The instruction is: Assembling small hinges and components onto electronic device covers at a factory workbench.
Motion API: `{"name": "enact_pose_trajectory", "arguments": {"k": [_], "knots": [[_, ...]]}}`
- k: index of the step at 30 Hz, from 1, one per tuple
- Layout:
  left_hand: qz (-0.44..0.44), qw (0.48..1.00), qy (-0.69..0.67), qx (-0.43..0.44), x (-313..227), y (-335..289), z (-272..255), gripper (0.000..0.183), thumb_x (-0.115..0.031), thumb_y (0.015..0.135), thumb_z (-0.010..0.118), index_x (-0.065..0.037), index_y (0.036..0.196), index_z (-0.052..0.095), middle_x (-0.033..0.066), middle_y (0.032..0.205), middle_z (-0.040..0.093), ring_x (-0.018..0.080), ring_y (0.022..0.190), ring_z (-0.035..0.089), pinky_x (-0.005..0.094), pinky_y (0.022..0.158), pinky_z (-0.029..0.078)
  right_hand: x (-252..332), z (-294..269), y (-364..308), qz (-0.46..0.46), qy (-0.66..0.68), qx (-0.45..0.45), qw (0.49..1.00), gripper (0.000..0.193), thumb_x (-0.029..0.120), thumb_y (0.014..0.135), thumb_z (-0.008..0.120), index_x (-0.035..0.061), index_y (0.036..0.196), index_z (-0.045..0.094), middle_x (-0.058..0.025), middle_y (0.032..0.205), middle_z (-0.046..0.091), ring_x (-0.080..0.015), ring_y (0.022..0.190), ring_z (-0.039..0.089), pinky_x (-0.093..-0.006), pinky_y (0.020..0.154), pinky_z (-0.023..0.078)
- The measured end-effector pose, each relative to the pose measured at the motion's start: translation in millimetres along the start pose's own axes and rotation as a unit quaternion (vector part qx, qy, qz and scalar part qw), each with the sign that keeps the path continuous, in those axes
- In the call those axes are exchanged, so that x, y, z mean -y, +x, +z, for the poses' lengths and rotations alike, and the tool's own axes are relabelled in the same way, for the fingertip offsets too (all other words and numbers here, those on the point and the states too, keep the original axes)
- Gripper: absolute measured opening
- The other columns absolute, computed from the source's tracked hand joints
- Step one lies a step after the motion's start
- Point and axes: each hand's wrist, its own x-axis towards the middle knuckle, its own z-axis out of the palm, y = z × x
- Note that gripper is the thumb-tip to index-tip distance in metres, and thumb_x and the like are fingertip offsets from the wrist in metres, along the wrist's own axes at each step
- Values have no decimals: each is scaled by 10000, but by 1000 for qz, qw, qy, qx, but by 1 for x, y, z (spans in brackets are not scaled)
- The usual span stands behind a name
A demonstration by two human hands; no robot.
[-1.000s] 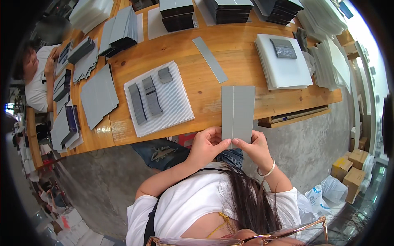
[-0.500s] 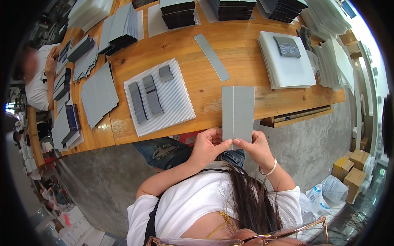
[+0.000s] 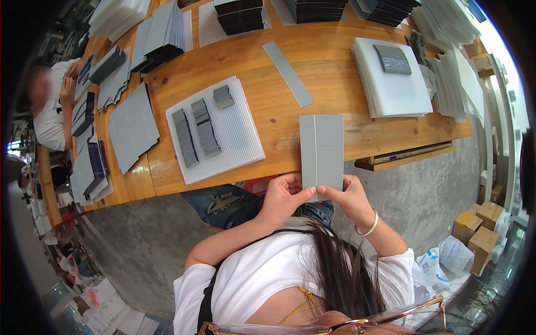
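A grey ribbed plastic sheet [image 3: 329,148] stands upright before me at the table's front edge. One pale line runs down it, left of its middle. My left hand [image 3: 287,195] grips its lower left corner and my right hand [image 3: 349,196] its lower right. Both thumbs press on the front face near the pale line, their tips almost touching. The other fingers are partly hidden behind the sheet. Beyond it, a narrow grey strip [image 3: 288,74] lies slantwise on the table. Left of the sheet, a white ribbed board [image 3: 237,131] carries several small dark grey bundles [image 3: 206,127].
Grey sheets [image 3: 133,128] lie fanned at the table's left. Tall dark stacks [image 3: 240,17] line the far side. A white board stack [image 3: 393,92] with a grey bundle stands right. An open drawer [image 3: 405,156] juts below the edge. Another person [image 3: 50,111] sits far left; cartons [image 3: 483,240] stand lower right.
My thumbs have shifted slightly on the sheet, and the view has moved a little. Both hands keep the same hold on it.
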Motion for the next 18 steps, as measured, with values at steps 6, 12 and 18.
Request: {"name": "enact_pose_trajectory", "arguments": {"k": [6, 12, 18], "knots": [[-20, 1000, -15, 7, 1, 1, -3, 226, -31, 835, 650, 42, 1044, 602, 80, 973, 659, 102, 863, 618, 249, 805, 502, -3, -1, 2, 7, 21, 10, 1000, 228, 132, 827, 686, -32, 982, 653, -48, 887, 663, -90, 776, 601, -238, 714, 499], [-29, 999, -21, 18, 0, 1, -5, 247, -56, 839, 660, 34, 1060, 598, 73, 976, 656, 103, 867, 613, 249, 798, 509, 0, 0, 2, 5, 24, 9, 1000, 237, 123, 830, 681, -37, 1000, 640, -54, 913, 660, -89, 797, 602, -244, 726, 507], [-54, 998, -18, 34, -12, -2, -7, 212, -79, 849, 662, 14, 1030, 603, 59, 942, 658, 96, 836, 623, 241, 737, 537, -1, -6, 0, -11, 31, 4, 999, 221, 106, 826, 683, -42, 983, 635, -52, 910, 659, -89, 802, 606, -242, 725, 510]]}}
